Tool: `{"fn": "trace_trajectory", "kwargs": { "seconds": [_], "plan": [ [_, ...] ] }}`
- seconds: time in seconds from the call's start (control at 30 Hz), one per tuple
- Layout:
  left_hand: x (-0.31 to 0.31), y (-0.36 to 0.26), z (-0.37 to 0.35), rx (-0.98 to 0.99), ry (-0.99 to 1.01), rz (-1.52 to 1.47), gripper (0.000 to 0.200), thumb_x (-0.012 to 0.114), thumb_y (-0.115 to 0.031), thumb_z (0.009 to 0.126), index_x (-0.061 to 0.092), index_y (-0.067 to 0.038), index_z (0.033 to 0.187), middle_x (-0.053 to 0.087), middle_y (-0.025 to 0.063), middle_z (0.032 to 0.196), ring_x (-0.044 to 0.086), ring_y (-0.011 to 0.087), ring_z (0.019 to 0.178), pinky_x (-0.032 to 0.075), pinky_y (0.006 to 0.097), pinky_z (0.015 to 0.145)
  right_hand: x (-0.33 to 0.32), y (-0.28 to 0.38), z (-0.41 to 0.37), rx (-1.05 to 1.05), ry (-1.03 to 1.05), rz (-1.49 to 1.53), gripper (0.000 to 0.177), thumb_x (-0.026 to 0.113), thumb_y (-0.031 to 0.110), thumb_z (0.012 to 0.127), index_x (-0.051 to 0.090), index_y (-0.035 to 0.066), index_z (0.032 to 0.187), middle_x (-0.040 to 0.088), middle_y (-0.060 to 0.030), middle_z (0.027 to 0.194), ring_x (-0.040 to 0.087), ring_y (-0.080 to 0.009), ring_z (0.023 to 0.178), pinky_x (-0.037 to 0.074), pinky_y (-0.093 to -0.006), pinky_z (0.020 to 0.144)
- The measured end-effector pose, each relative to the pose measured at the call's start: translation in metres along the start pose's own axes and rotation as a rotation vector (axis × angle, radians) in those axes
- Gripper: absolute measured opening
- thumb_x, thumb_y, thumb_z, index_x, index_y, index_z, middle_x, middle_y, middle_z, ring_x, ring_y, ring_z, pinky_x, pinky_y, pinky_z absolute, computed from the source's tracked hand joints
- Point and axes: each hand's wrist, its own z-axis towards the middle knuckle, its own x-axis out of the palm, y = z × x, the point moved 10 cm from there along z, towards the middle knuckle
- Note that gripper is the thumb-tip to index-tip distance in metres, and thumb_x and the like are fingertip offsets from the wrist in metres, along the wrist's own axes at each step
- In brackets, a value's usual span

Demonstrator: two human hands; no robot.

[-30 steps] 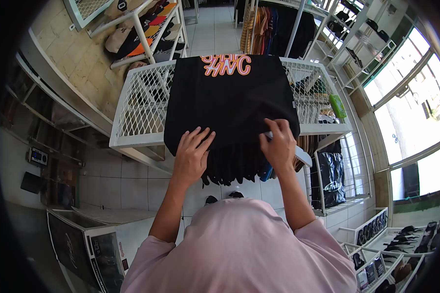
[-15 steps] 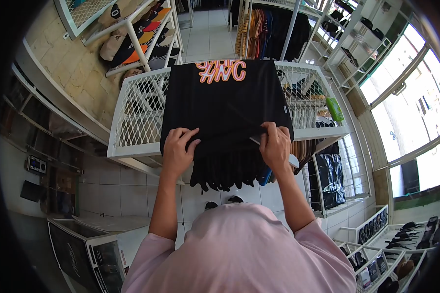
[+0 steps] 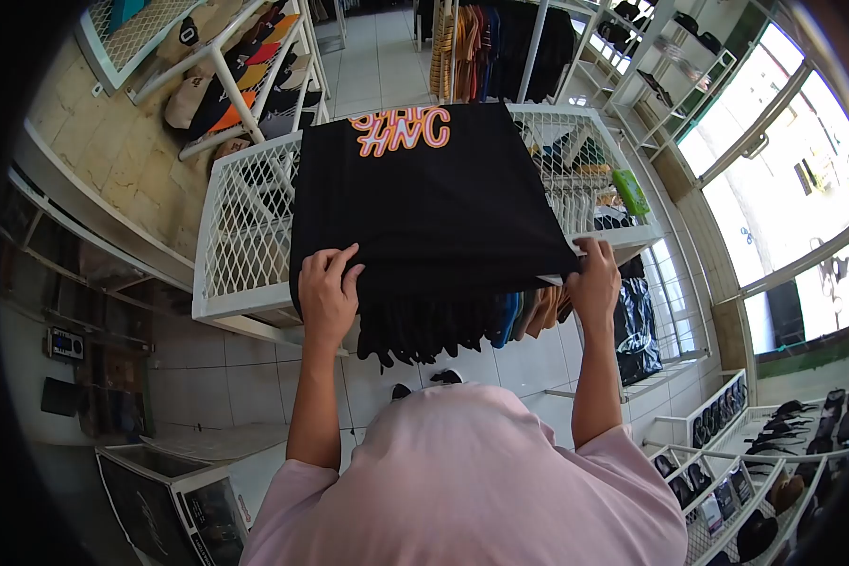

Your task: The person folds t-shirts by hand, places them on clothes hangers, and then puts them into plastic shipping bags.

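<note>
A black T-shirt (image 3: pixel 424 212) with orange, pink and white lettering lies draped over a white mesh-topped rack (image 3: pixel 245 222). The lettering is close to the far edge, and the near edge hangs toward me. My left hand (image 3: pixel 328 294) is at the shirt's near left side, with curled fingers on the cloth; the thumb sits a little apart from the index finger. At the near right corner, my right hand (image 3: pixel 594 286) pinches the fabric and draws it out to the side. A small white patch shows under the cloth beside the right fingers.
Dark garments (image 3: pixel 434 325) hang below the rack top. A green packet (image 3: pixel 630 192) lies at its right edge. Caps fill a white stand (image 3: pixel 264 80) at the left. Coloured shirts (image 3: pixel 481 52) hang beyond. A glass-topped case (image 3: pixel 170 462) stands at lower left, with accessory shelves (image 3: pixel 755 462) at lower right.
My right hand has moved right, to the shirt's near corner, pulling the cloth wider and flattening its folds. My left hand stays at the left side. The view has shifted slightly.
</note>
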Motion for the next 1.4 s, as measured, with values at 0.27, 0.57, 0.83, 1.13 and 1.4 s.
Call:
{"fn": "trace_trajectory", "kwargs": {
  "seconds": [0.27, 0.57, 0.83, 1.13, 1.4],
  "plan": [
    [-0.011, -0.009, 0.001, 0.029, -0.027, -0.077, 0.034, 0.079, -0.018, 0.097, 0.076, -0.008, 0.129, 0.068, 0.0091, 0.115, 0.063, 0.0309, 0.11, 0.052, 0.045, 0.096, -0.011, 0.01, -0.033, 0.015, 0.17, 0.097, 0.034, 0.071, 0.005, 0.087, 0.073, 0.008, 0.12, 0.07, -0.0139, 0.11, 0.072, -0.0382, 0.095, 0.058, -0.0461, 0.087],
    [-0.011, -0.038, 0.004, 0.044, -0.09, -0.088, 0.015, 0.083, -0.014, 0.092, 0.078, -0.003, 0.1, 0.069, 0.0093, 0.096, 0.067, 0.0301, 0.092, 0.055, 0.0421, 0.081, 0.022, 0.142, -0.012, -0.38, 0.16, 0.353, 0.015, 0.077, 0.013, 0.094, 0.075, 0.002, 0.104, 0.071, -0.0134, 0.096, 0.072, -0.0341, 0.089, 0.058, -0.0436, 0.08],
    [-0.003, -0.029, -0.004, -0.057, -0.11, -0.014, 0.026, 0.087, -0.025, 0.089, 0.076, -0.004, 0.1, 0.068, 0.0095, 0.099, 0.067, 0.0308, 0.091, 0.055, 0.0424, 0.081, 0.065, 0.145, -0.016, -0.314, 0.104, 0.081, 0.018, 0.077, 0.02, 0.096, 0.075, 0.003, 0.094, 0.067, -0.0132, 0.092, 0.067, -0.0327, 0.09, 0.056, -0.045, 0.083],
    [0.001, -0.007, 0.002, -0.196, 0.047, 0.047, 0.055, 0.09, -0.047, 0.085, 0.078, -0.007, 0.121, 0.066, 0.0067, 0.121, 0.061, 0.0296, 0.119, 0.045, 0.0496, 0.108, 0.066, 0.131, 0.003, -0.238, 0.207, -0.096, 0.045, 0.084, 0.044, 0.09, 0.079, 0.006, 0.114, 0.071, -0.0121, 0.107, 0.067, -0.0308, 0.103, 0.05, -0.0452, 0.091],
    [0.004, 0.016, 0.009, -0.159, 0.084, 0.058, 0.088, 0.087, -0.068, 0.078, 0.071, -0.005, 0.138, 0.062, 0.018, 0.136, 0.053, 0.0377, 0.134, 0.036, 0.0541, 0.121, 0.075, 0.102, 0.018, -0.152, 0.301, -0.141, 0.098, 0.078, 0.08, 0.077, 0.07, 0.006, 0.14, 0.065, -0.0163, 0.129, 0.059, -0.0342, 0.125, 0.044, -0.0483, 0.107]
  ]
}}
